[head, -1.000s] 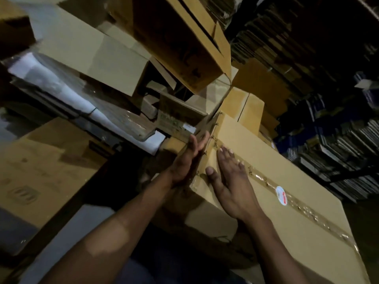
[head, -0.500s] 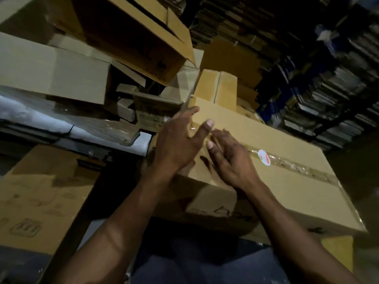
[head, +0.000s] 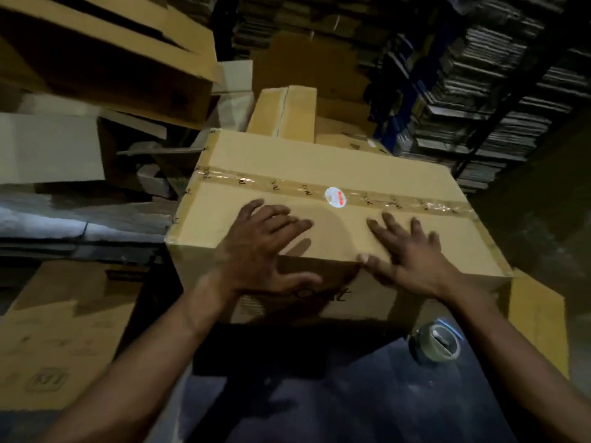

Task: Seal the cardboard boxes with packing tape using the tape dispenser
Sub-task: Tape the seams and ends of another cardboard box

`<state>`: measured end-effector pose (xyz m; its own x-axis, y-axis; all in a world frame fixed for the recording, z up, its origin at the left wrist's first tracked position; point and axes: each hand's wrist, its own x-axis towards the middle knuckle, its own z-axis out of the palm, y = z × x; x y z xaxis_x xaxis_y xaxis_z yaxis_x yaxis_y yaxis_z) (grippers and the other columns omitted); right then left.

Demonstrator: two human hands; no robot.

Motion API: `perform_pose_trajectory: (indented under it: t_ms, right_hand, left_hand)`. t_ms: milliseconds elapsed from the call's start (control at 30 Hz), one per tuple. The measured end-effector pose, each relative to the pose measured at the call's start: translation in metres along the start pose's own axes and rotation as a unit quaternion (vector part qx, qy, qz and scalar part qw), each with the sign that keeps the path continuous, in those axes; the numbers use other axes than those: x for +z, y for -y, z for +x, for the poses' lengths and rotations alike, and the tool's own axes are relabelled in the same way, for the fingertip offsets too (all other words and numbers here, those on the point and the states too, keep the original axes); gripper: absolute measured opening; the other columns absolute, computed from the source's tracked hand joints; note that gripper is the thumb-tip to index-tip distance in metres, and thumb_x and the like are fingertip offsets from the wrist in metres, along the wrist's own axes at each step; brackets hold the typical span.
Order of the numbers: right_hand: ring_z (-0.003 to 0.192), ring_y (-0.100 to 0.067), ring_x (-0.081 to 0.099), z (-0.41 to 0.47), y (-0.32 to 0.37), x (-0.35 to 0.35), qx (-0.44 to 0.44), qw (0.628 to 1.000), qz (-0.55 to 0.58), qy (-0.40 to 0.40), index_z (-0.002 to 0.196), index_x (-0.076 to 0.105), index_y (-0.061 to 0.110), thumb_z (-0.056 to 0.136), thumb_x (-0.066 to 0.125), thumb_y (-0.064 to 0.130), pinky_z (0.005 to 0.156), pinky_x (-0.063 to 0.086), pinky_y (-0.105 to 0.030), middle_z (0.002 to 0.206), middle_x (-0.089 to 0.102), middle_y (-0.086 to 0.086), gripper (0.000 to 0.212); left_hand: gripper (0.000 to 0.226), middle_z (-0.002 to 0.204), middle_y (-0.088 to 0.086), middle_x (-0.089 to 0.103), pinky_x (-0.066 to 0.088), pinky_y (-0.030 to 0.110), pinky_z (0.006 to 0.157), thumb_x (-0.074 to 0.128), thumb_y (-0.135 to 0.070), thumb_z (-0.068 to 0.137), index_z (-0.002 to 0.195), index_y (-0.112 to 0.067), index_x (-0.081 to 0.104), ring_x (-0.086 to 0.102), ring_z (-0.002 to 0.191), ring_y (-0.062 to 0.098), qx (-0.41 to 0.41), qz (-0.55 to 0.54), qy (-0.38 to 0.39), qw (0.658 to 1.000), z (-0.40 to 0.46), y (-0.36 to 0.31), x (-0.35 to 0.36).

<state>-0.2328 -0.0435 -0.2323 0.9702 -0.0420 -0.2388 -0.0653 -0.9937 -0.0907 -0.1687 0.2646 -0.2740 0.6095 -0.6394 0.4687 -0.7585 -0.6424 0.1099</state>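
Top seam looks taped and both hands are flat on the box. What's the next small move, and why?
Probably slide the box aside: tape already spans its seam, left hand and right hand lie flat near its front edge, and the tape roll sits untouched.

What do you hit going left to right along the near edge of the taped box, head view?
Printed flat carton → left hand → right hand → tape roll, lower, beside the right forearm. Both hands lie spread on the taped box.
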Motion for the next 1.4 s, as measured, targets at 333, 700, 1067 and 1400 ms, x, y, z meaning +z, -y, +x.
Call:
perform_pose_trajectory:
  t_ms: [333, 700, 1067, 1400]
  right_hand:
    - [0.141, -0.04, 0.043, -0.019, 0.059, 0.003, -0.218, 0.974, 0.028, -0.053, 0.157, 0.027, 0.042, 0.087, 0.049, 0.079, 0.107, 0.042, -0.059, 0.163, 0.035, -0.004, 0.082]
    - [0.153, -0.043, 0.014, 0.067, -0.123, -0.019, 0.035, 0.984, 0.132, -0.115, 0.157, 0.029, 0.024, 0.09, 0.041, 0.08, 0.116, 0.022, -0.066, 0.166, 0.022, -0.018, 0.088]
    - [0.114, -0.034, 0.053, -0.027, -0.107, 0.034, -0.014, 0.964, 0.174, -0.202, 0.14, 0.055, 0.025, 0.086, 0.045, 0.085, 0.078, 0.043, -0.036, 0.12, 0.057, -0.011, 0.081]
    - [0.112, -0.027, 0.059, -0.072, -0.084, 0.049, -0.006, 0.93, 0.271, -0.248, 0.14, 0.058, 0.027, 0.085, 0.062, 0.078, 0.086, 0.056, -0.042, 0.121, 0.059, -0.006, 0.075]
  left_hand:
    - [0.05, 0.138, 0.01, 0.065, 0.047, 0.055, 0.097, 0.071, -0.051, 0.089, 0.127, -0.018, 0.071, 0.056, 0.122, 0.039, -0.258, 0.119, -0.05, 0.957, -0.034, 0.036, -0.023]
    - [0.106, 0.175, -0.005, 0.004, 0.016, 0.048, 0.13, 0.063, -0.069, 0.087, 0.167, -0.036, 0.001, 0.01, 0.16, 0.019, -0.556, -0.368, -0.228, 0.709, 0.028, -0.256, 0.06]
    - [0.075, 0.144, -0.01, 0.06, 0.045, 0.054, 0.114, 0.072, -0.019, 0.095, 0.155, -0.043, 0.034, 0.059, 0.129, 0.018, -0.557, -0.367, -0.224, 0.71, -0.035, -0.18, 0.022]
    - [0.08, 0.153, -0.002, 0.053, 0.045, 0.055, 0.114, 0.067, -0.058, 0.085, 0.156, -0.04, 0.033, 0.054, 0.137, 0.025, -0.55, -0.22, -0.078, 0.802, -0.059, -0.161, -0.017]
